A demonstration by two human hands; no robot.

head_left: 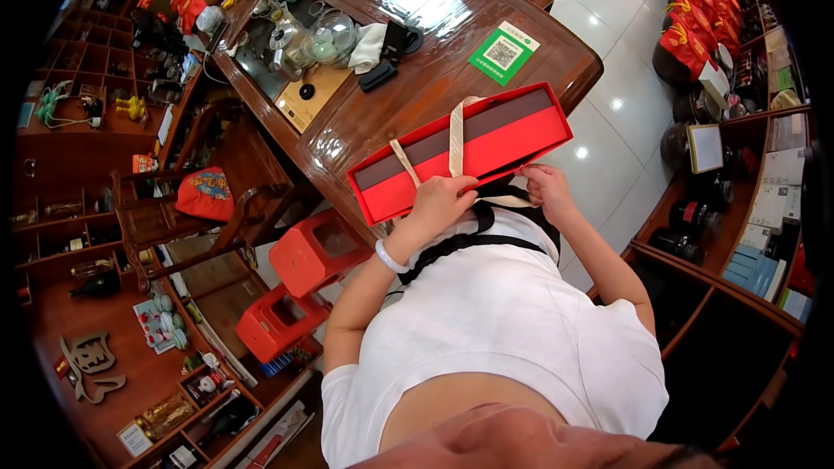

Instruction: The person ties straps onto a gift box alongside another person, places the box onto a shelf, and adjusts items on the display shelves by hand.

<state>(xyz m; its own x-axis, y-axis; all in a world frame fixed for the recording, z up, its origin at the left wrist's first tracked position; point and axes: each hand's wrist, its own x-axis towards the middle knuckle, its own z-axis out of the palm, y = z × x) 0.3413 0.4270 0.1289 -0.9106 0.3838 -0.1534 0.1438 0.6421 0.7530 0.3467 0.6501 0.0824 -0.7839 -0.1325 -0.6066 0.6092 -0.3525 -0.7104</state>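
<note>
1 red box (563,115) w/ 1 brown-&-red piece (512,127) inside, ribbon (456,139) over; L hand (443,201) at box, can't tell grip; R hand (549,191) pinches ribbon.

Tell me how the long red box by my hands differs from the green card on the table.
The red box is long and narrow; the green card is much shorter. The box has raised sides, while the card looks thin and flat. A pale ribbon crosses the box; the card carries a printed square code. Both have straight edges.
</note>
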